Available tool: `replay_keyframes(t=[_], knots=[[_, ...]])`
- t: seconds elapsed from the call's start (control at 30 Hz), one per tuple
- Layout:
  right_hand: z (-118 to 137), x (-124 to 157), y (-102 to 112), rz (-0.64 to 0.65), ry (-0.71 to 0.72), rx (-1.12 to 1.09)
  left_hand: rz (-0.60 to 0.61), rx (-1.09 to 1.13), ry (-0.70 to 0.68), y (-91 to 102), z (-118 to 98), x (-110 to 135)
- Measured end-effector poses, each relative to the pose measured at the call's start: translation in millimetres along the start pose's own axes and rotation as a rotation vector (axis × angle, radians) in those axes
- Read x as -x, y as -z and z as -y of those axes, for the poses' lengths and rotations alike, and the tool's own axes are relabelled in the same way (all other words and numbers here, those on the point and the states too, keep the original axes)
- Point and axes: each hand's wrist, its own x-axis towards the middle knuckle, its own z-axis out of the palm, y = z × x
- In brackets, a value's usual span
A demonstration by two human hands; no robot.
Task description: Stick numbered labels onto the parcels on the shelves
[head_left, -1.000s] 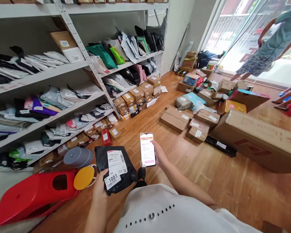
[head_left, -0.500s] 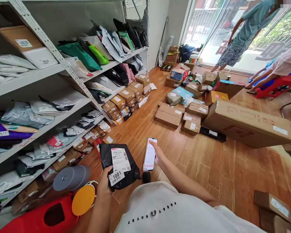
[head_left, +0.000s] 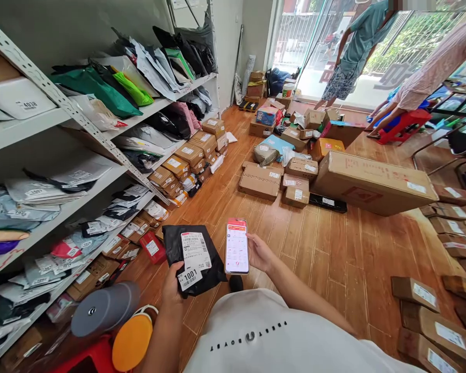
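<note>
My left hand (head_left: 173, 290) is closed on the lower corner of a flat black plastic mailer bag (head_left: 207, 261), thumb on top, and holds it up with its face towards me. The bag is just left of my right hand (head_left: 261, 254). That hand grips a slim smartphone (head_left: 236, 246) by its right edge, fingers wrapped behind. The red-and-white screen is lit, but I cannot tell whether the thumb touches the glass. Bag and phone sit side by side, close but apart.

As I judge progress, the bag already carries a white shipping label (head_left: 195, 250) with a barcode, and just below it, by my thumb, a small white sticker (head_left: 189, 278) reading 1001. So labelling and numbering look done, and an app is open on the phone. The bag is not set down anywhere.

Left of my left hand stands grey metal shelving (head_left: 68, 207) packed with similar mailers. Below that hand are a grey cylinder (head_left: 104, 308) and an orange disc (head_left: 132, 342). Ahead of both hands, brown cardboard boxes (head_left: 260, 181) lie on the wooden floor (head_left: 326, 248). Two other people (head_left: 353, 46) stand far beyond my right hand.
</note>
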Motion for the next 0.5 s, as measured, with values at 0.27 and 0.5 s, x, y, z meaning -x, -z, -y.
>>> replay_keyframes(t=[0.27,0.5], knots=[[-5,10,1,-0.016,0.136,0.088,0.046,0.080,-0.035,-8.9,4,-17],[17,44,3,0.013,0.051,0.064,0.168,0.135,-0.017,-17.1,5,-29]])
